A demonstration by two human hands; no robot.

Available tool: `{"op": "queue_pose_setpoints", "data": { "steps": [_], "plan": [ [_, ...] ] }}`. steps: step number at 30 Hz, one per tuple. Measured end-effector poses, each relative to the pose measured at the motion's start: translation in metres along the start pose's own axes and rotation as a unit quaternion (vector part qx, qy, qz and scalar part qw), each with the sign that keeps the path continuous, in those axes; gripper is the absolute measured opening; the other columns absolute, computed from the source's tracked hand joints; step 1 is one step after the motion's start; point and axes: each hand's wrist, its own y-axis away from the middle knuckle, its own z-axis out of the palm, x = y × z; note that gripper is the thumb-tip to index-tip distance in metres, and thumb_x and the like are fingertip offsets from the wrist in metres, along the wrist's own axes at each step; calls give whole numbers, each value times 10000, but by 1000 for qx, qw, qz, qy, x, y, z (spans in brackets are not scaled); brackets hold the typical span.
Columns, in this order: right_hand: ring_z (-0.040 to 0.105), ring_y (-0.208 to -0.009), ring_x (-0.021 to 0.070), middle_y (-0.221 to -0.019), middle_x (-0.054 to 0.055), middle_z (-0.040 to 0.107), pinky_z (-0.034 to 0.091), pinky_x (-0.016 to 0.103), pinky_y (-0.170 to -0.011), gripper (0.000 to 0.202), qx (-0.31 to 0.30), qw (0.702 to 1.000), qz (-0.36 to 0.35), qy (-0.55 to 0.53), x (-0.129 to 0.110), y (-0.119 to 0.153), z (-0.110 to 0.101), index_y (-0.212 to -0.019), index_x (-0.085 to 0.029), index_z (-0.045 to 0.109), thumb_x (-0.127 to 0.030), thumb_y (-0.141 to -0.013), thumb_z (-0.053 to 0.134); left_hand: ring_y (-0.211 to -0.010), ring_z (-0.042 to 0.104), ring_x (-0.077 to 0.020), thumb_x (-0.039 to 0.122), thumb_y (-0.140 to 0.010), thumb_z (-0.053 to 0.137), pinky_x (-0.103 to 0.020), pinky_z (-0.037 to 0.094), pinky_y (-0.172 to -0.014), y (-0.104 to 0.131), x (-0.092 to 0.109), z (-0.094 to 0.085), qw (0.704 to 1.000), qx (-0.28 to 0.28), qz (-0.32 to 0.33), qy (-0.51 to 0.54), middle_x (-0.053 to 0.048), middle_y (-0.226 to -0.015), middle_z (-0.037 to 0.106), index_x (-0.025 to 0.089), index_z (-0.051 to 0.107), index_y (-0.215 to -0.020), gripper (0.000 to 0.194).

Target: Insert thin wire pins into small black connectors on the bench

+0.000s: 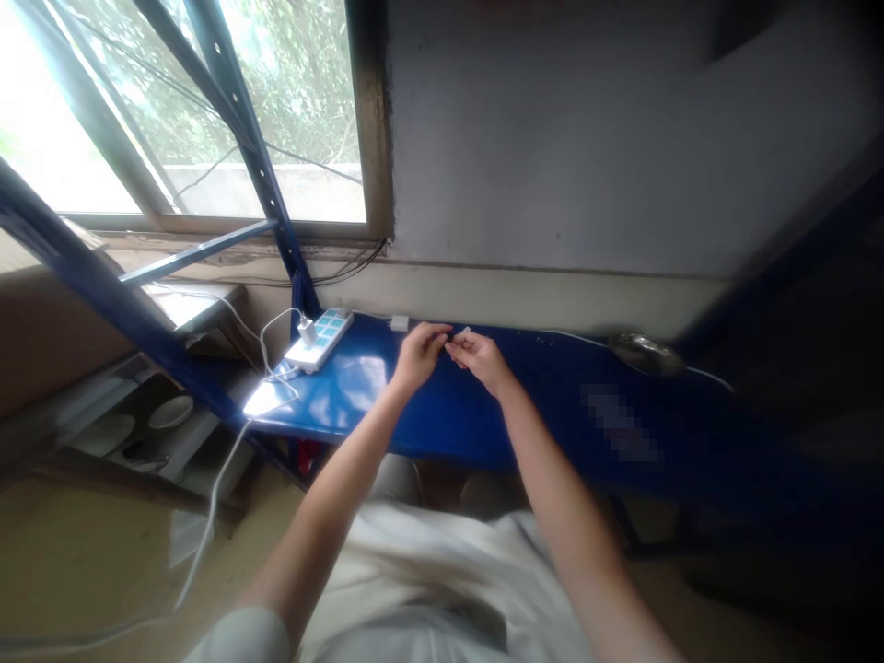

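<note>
Object (449, 339), dark, between left fingers (434, 346) and right fingers (464, 349)

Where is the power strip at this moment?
In the head view, the power strip lies at the left end of the blue tabletop, near the foot of the blue post, left of the left hand.

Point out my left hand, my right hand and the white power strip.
Left hand (418, 355): head view, on the back of the hand.
Right hand (482, 359): head view, on the back of the hand.
White power strip (325, 338): head view, on its socket face, beside the plugged-in adapter (308, 331).
</note>
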Motion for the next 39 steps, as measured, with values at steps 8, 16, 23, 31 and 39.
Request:
{"op": "queue_pose_setpoints", "data": {
  "steps": [8,16,23,31,39],
  "plan": [
    [458,-480,83,-564,-23,552,374,230,-473,384,-14,999,12,45,9,-5,-3,-739,-152,593,-507,-616,674,-719,561,-102,320,-857,470,-226,502,-627,14,-12,4,997,-26,-30,63,-94,-1028,535,169,619,-1015,265],
    [578,-637,135,-704,36,630,449,267,-651,242,19,982,-29,188,71,-21,-16,-753,-151,572,-387,-702,586,-764,591,-109,286,-873,430,-276,502,-740,39,-60,20,996,-1,-70,45,-109,-1124,504,171,551,-1118,297],
    [606,-708,180,-777,92,668,450,280,-683,228,151,920,59,358,123,-21,-52,-831,-131,624,-320,-747,528,-778,590,-127,140,-794,491,-264,484,-727,63,-86,28,992,-30,-122,-15,-73,-948,600,148,631,-886,168],
    [618,-737,184,-823,100,685,432,256,-639,190,137,896,110,408,137,-34,-59,-837,-148,652,-279,-755,542,-792,605,-150,209,-812,501,-288,491,-736,71,-92,29,982,-35,-184,-7,-65,-888,658,154,652,-875,173],
    [620,-732,183,-857,98,690,413,245,-599,171,137,887,119,424,139,-36,-57,-841,-166,654,-268,-760,543,-801,619,-156,228,-808,510,-295,495,-754,74,-86,27,980,-26,-199,-6,-69,-863,668,148,657,-863,176]
  ]
}}
